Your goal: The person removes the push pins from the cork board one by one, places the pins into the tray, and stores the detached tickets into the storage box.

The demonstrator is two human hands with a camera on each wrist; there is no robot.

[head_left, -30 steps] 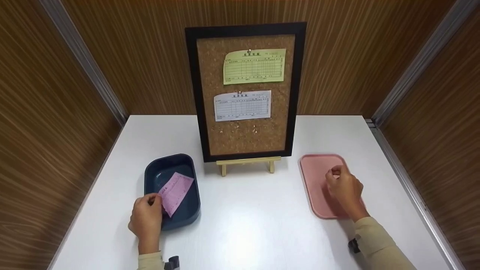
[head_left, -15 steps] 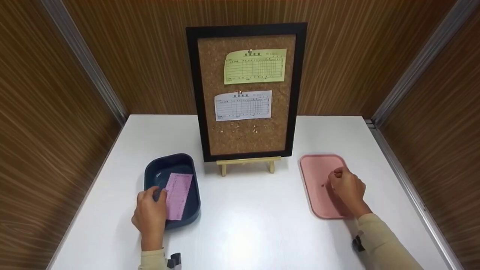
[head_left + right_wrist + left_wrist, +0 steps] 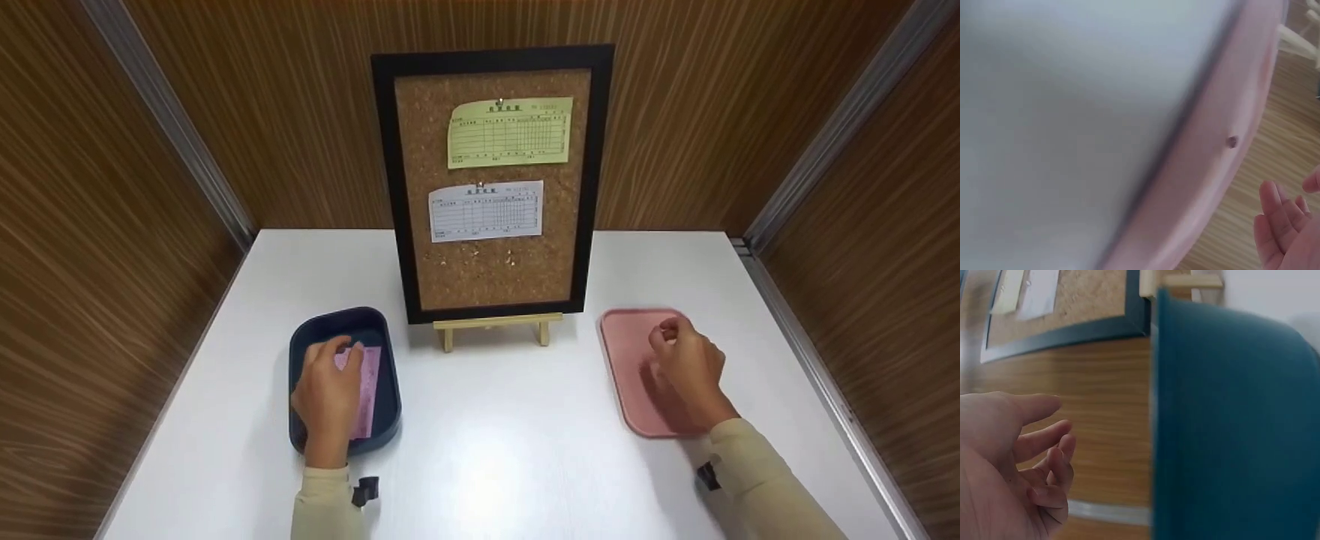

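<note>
In the head view my left hand (image 3: 326,390) hovers over the dark blue bin (image 3: 391,420), above a pink printed paper slip (image 3: 369,401) lying inside. The left wrist view shows the thumb and loosely bent fingers apart with nothing between them, beside the bin's wall (image 3: 1235,416). My right hand (image 3: 688,371) is over the pink tray (image 3: 626,375). Seen from the right wrist, its fingers (image 3: 1283,222) are relaxed, the thumb stands off, and no held thing shows. A small dark object (image 3: 1232,142), perhaps a pushpin, lies on the tray.
A black-framed corkboard (image 3: 495,274) leans on a small wooden easel (image 3: 495,324) at the back. A yellow slip (image 3: 510,133) and a white slip (image 3: 486,212) are pinned to it. The white table (image 3: 495,420) has wood-patterned walls around it.
My left hand has let go of the pink slip, which has settled flatter in the bin, and has moved forward and right over it. The right hand has shifted only slightly above the tray.
</note>
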